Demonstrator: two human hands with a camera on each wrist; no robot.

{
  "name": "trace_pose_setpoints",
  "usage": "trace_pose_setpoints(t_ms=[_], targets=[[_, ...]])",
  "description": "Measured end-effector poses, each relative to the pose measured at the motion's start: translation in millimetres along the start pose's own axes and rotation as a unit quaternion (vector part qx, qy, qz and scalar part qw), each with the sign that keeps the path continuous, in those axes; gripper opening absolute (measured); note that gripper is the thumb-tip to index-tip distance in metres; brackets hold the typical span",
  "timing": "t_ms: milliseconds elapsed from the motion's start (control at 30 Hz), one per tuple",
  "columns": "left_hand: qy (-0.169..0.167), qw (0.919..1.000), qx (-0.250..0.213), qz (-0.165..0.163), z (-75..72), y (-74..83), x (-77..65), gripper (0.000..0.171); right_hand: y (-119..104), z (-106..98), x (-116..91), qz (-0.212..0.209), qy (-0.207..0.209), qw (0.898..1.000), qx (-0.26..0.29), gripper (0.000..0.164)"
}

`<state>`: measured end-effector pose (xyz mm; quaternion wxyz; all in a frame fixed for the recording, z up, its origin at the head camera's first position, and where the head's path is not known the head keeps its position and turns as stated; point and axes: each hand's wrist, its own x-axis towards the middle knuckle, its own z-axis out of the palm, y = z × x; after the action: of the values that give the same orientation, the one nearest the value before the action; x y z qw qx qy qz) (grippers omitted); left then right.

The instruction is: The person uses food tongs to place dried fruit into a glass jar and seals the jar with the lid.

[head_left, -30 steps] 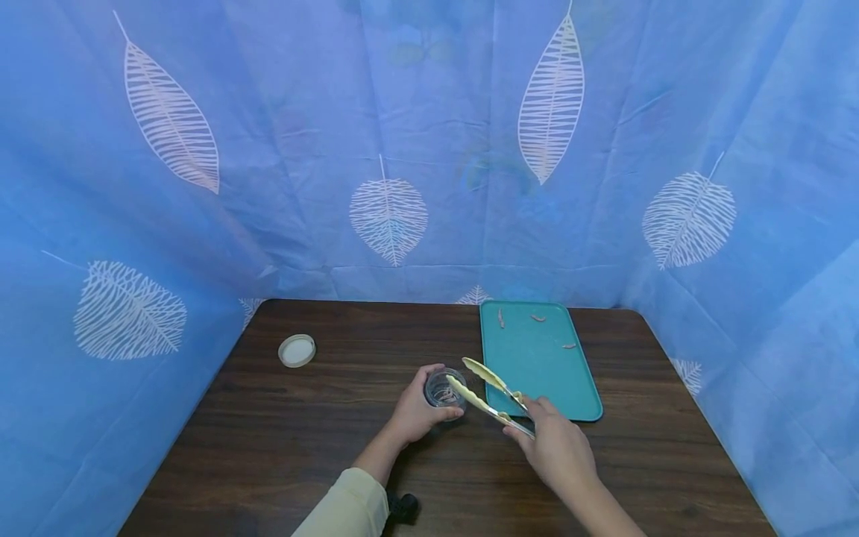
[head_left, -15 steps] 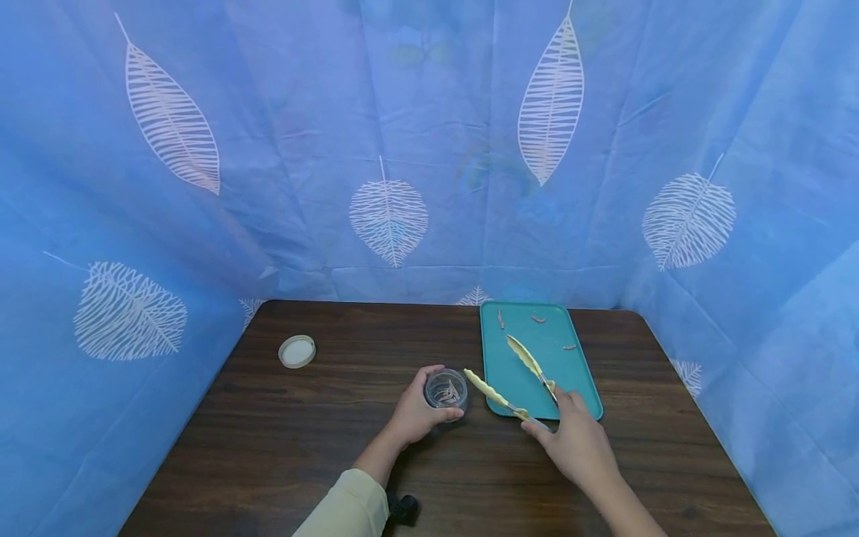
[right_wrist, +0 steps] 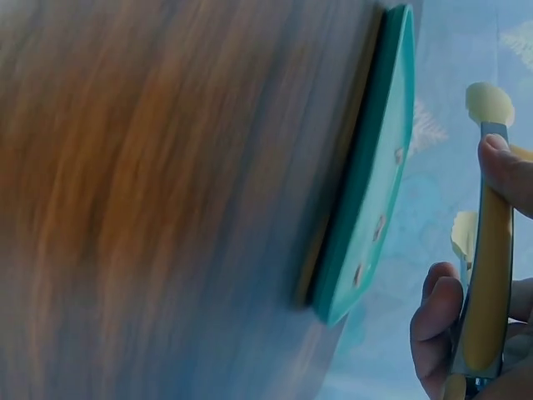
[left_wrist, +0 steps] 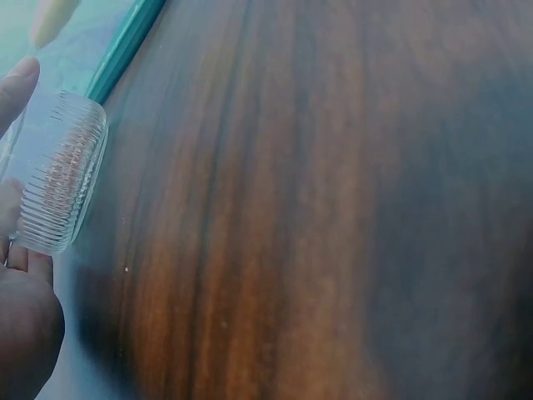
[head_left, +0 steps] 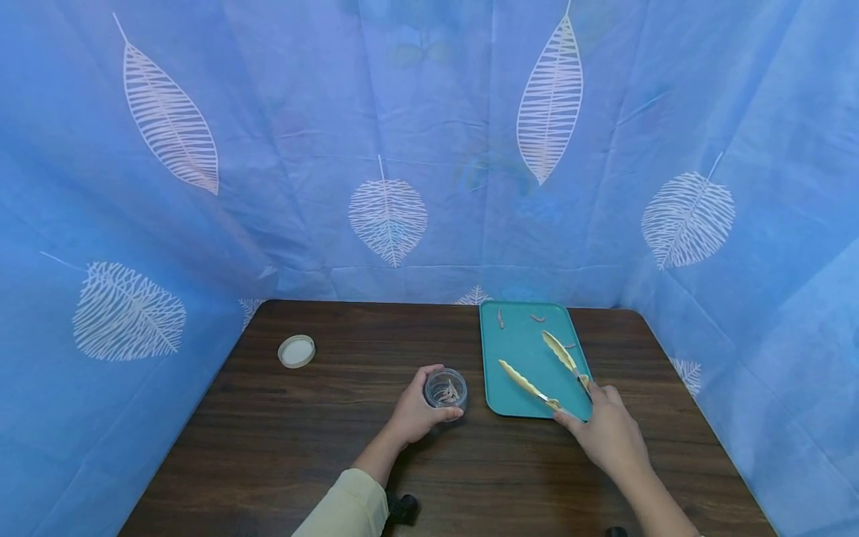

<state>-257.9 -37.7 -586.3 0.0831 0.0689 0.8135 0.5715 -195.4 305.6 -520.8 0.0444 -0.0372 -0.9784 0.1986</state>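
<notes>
My left hand [head_left: 417, 410] grips a clear ribbed jar [left_wrist: 62, 179] round its side; several thin brownish-pink strips lie inside it, their kind unclear. In the head view the jar's mouth faces up, without a lid. My right hand [head_left: 607, 431] holds a pair of tongs [right_wrist: 487, 283] by the handles, its pale yellow tips spread apart with nothing between them. The tongs hang over a teal tray [head_left: 499, 399]. Three small pinkish strips lie on the tray: one at the back left [head_left: 499, 319], a curved strip [head_left: 538, 318] and another strip [head_left: 570, 346] near the right rim.
A round lid [head_left: 297, 351] with a white inside lies at the left of the dark wooden table [head_left: 268, 447]. Blue leaf-print cloth [head_left: 456, 149] hangs behind and along both sides. Dark wrist gear [head_left: 405, 509] shows below the left forearm.
My right hand has carried the tongs rightward from beside the jar's mouth to over the tray. My left hand and the jar have stayed put.
</notes>
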Motion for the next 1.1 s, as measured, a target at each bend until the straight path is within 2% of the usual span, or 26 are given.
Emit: trace_pose_setpoints(t_ms=[233, 433, 633, 867, 1100], targets=[[-0.008, 0.9998, 0.004, 0.016, 0.5, -1.4, 1.2, 0.09, 19.6, -2.0, 9.0, 0.01, 0.008, 0.999, -0.034, 0.1], [-0.009, 0.9998, 0.002, 0.018, 0.9, -3.6, 2.5, 0.09, 26.9, -11.7, 20.5, 0.031, -0.032, 0.998, -0.052, 0.1], [-0.007, 0.9998, 0.0, 0.018, 0.7, -4.7, 1.8, 0.089, 25.2, -12.7, 31.5, 0.059, -0.064, 0.994, -0.063, 0.103], [-0.005, 0.9998, 0.001, 0.017, 0.4, -3.7, 1.1, 0.089, 17.8, -4.8, 42.3, 0.057, -0.071, 0.994, -0.068, 0.099], [-0.006, 0.9998, 0.0, 0.018, 0.1, -4.5, 1.1, 0.09, 11.6, 3.4, 50.9, 0.079, -0.068, 0.992, -0.064, 0.096]])
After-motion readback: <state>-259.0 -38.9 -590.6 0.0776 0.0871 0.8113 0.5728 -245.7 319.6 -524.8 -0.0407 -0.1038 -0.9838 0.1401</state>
